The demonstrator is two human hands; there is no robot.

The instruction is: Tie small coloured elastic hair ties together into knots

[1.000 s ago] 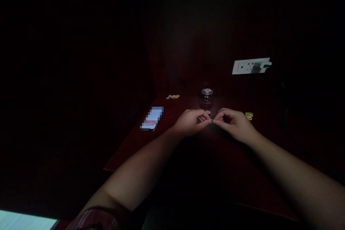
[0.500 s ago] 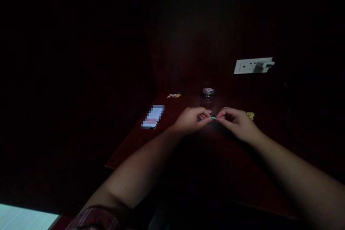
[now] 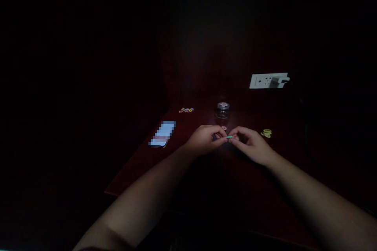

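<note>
A small green hair tie [image 3: 229, 137] is pinched between my two hands above the dark red table. My left hand [image 3: 204, 140] grips its left end between thumb and fingertips. From the other side, my right hand [image 3: 251, 146] closes thumb and forefinger on the right end. The fingertips of both hands almost meet and cover most of the band. Just behind them lies a pinkish ring [image 3: 224, 128], partly hidden. Beyond it stands a clear lidded jar [image 3: 222, 113]. To the right of my right hand is a little pile of yellow hair ties [image 3: 266, 133].
Several mixed-colour hair ties [image 3: 187, 110] lie at the back left of the table [image 3: 141, 168]. A phone [image 3: 163, 133] with a lit, pixelated screen rests near the left edge. On the back wall, a socket plate [image 3: 259, 81] holds a plug. The surroundings are very dark.
The view has shifted, so the scene sits slightly lower and further left. My hands have come closer together, and less of the green hair tie shows between them.
</note>
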